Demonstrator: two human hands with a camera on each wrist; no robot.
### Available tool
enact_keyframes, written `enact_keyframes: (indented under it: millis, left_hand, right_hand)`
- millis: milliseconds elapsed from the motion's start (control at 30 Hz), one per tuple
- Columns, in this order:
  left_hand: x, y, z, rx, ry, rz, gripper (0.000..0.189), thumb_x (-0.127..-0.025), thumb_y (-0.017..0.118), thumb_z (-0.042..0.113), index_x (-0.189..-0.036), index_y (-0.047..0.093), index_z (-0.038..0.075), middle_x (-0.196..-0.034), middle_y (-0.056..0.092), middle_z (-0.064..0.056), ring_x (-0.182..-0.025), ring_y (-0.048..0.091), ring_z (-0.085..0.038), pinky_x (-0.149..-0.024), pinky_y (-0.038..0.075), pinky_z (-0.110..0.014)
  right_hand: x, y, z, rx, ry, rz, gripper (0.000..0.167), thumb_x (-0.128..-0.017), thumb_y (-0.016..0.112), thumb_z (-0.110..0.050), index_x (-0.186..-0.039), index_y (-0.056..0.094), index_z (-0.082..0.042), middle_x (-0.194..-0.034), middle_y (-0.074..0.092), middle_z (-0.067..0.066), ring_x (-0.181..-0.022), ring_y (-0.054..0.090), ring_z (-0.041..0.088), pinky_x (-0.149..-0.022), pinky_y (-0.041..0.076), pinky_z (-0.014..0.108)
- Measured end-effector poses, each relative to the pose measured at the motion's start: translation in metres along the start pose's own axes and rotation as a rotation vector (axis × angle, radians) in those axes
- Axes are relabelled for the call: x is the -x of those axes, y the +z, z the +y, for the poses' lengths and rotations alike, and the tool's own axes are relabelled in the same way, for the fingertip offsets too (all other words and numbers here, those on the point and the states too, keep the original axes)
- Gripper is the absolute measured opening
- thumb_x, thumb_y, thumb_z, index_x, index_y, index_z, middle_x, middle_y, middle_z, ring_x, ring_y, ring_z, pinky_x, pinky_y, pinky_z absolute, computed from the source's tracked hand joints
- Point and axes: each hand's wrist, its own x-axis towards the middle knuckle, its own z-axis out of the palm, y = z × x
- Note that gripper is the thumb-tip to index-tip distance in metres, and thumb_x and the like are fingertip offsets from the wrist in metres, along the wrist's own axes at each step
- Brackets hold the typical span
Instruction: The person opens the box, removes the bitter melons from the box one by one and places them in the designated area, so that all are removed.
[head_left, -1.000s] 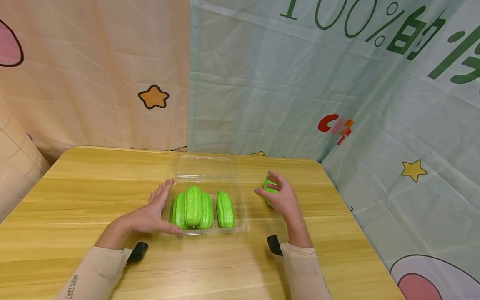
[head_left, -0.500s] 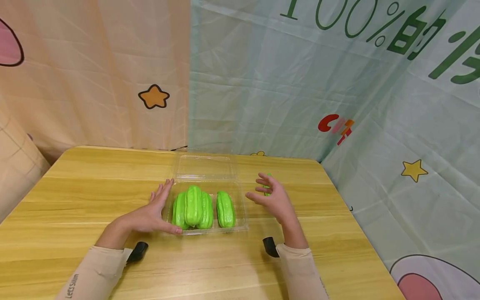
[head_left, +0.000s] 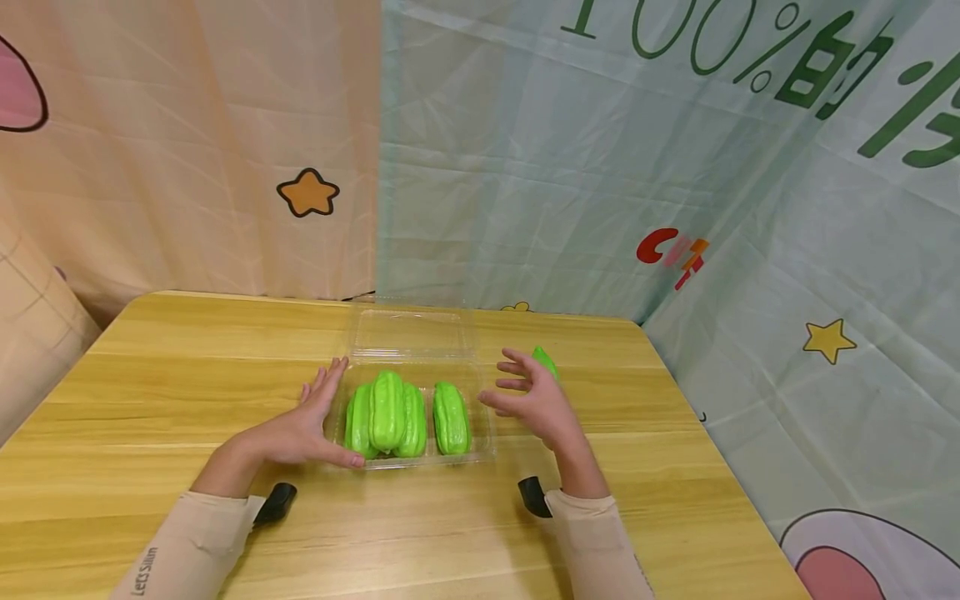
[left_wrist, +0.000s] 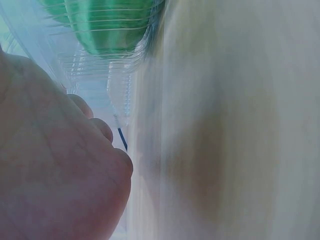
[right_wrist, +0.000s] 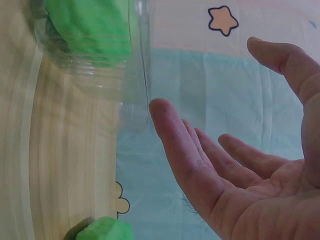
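Note:
A clear plastic clamshell box (head_left: 435, 461) stands on the table and holds several bright green, long ridged fruits (head_left: 387, 412) that look like star fruit. My left hand (head_left: 300, 429) rests against the box's left side, fingers spread, thumb along the front corner. Just off the box's right edge hovers my right hand (head_left: 542, 408), its fingers apart and nothing in them. Behind it, partly hidden, a loose green ridged fruit (head_left: 545, 361) lies on the table. In the right wrist view this loose fruit (right_wrist: 105, 230) shows at the bottom, with the box wall (right_wrist: 135, 95) above.
The box's lid (head_left: 411, 333) is folded back toward the table's far edge. Printed curtains (head_left: 517, 183) hang behind and to the right of the wooden table (head_left: 420, 533). A black wrist mount (head_left: 534, 497) juts from the right sleeve.
My right hand has moved left from over the loose fruit toward the box's right edge, with nothing in it. The left hand, box and fruits have stayed in place.

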Motion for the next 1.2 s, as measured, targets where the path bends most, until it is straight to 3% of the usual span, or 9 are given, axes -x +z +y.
enact_keyframes:
  millis: [300,733,1200]
  left_hand:
    - [0.000,0.000,-0.001,0.001,0.000,0.002,0.146,-0.069,0.093,0.037,-0.159,-0.018,0.011,-0.161,-0.023,-0.025,-0.142,-0.029,-0.049,-0.107,-0.018,-0.070]
    - [0.000,0.000,0.000,0.001,-0.004,-0.001,0.146,-0.069,0.093,0.037,-0.159,-0.019,0.012,-0.161,-0.023,-0.024,-0.142,-0.029,-0.049,-0.107,-0.018,-0.070]
    - [0.000,0.000,0.000,0.003,-0.006,0.000,0.145,-0.069,0.093,0.036,-0.159,-0.018,0.013,-0.162,-0.024,-0.024,-0.141,-0.029,-0.050,-0.105,-0.017,-0.072]
  right_hand:
    - [-0.001,0.005,0.001,0.040,-0.002,0.023,0.081,-0.083,0.084,-0.014,-0.152,0.043,-0.012,-0.148,0.048,0.019,-0.127,0.054,0.035,-0.086,0.058,0.043]
    - [0.003,0.015,-0.006,0.019,0.022,-0.053,0.086,-0.083,0.085,-0.014,-0.155,0.037,-0.011,-0.151,0.043,0.021,-0.129,0.053,0.039,-0.082,0.059,0.043]
    - [0.008,0.033,-0.010,0.192,0.034,-0.065,0.093,-0.081,0.086,-0.023,-0.157,0.033,-0.010,-0.151,0.043,0.020,-0.129,0.053,0.040,-0.092,0.054,0.050]
